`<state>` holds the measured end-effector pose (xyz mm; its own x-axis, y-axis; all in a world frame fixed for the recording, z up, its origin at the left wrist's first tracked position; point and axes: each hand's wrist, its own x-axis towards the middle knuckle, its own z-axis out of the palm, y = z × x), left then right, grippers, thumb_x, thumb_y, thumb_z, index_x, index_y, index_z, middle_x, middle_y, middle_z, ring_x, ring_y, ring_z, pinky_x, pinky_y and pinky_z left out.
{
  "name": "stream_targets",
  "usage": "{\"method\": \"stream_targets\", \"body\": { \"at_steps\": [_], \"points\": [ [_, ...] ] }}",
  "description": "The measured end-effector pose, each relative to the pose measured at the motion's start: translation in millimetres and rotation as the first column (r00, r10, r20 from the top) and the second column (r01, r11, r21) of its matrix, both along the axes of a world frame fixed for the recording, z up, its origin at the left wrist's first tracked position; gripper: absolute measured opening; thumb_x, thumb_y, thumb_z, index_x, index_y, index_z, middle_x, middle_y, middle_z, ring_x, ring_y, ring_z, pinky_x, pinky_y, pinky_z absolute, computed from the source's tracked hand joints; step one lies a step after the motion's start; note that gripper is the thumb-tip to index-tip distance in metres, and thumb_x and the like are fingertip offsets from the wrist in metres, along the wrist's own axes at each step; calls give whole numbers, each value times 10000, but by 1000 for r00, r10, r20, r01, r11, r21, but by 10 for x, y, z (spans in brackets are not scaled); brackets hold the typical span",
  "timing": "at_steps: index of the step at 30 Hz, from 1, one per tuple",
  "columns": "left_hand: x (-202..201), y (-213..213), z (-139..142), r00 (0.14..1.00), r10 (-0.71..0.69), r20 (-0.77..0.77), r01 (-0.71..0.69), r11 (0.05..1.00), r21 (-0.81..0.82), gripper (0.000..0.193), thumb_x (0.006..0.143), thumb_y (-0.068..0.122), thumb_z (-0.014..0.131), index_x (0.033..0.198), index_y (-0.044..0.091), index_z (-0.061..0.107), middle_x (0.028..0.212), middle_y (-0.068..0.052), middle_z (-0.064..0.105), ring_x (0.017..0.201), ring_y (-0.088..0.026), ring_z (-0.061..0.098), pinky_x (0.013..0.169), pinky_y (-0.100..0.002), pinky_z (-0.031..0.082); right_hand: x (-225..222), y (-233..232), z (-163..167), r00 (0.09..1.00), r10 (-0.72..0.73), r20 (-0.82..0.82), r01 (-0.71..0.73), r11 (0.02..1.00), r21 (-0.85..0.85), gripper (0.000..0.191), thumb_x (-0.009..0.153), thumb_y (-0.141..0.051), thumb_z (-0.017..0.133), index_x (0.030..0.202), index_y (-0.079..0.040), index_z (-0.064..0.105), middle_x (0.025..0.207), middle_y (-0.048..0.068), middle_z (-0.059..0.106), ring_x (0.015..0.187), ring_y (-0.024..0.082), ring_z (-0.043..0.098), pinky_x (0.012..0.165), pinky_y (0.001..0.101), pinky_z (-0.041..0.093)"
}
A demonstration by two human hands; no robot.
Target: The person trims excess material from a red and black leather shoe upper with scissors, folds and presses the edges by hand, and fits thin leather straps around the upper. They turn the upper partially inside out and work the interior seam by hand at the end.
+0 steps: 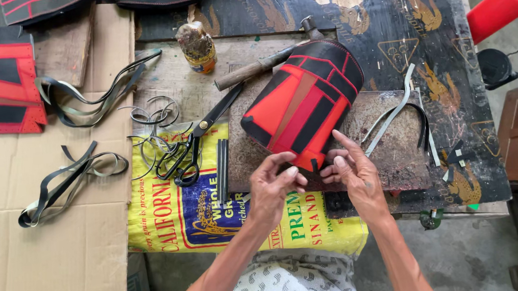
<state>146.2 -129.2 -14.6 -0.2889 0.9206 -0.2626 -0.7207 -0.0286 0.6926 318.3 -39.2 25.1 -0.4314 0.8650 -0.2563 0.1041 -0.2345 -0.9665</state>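
A rolled red-and-black stitched leather piece [305, 102] lies on a worn stone slab [389, 154] in the middle of the bench. My left hand [273, 187] and my right hand [352, 170] both pinch its near red edge, fingertips close together at the lower corner. Black scissors [194, 145] lie to the left of the hands, with a flat black bar [223, 170] beside them. A hammer [265, 62] lies behind the leather piece.
A yellow printed sack [215, 220] covers the bench front. Cardboard [51, 242] at left carries looped black strips [68, 182] and wire rings [155, 113]. A glue bottle [197, 45] stands at the back. Trimmed strips [392, 116] lie at right. A red cylinder [503, 0] juts in top right.
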Motion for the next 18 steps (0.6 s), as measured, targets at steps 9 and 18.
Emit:
{"method": "stream_targets", "body": {
  "at_steps": [9, 18],
  "points": [
    [80, 344, 267, 991, -116, -62, 118, 992, 41, 196, 997, 79, 627, 1163, -20, 600, 927, -88, 689, 626, -168, 717, 526, -301, 611, -128, 36, 33, 984, -60, -167, 62, 998, 8, 519, 1053, -220, 495, 1540, -128, 342, 1034, 34, 576, 881, 162, 707, 751, 308, 623],
    [127, 532, 357, 957, 62, -282, -46, 997, 63, 130, 1047, 85, 661, 1032, -37, 618, 774, -101, 649, 511, -159, 638, 402, -280, 489, -193, 234, 180, 987, -104, -122, 107, 994, 16, 612, 1026, -292, 451, 1568, -286, 169, 1018, 61, 652, 769, 162, 714, 639, 312, 625]
  ]
}}
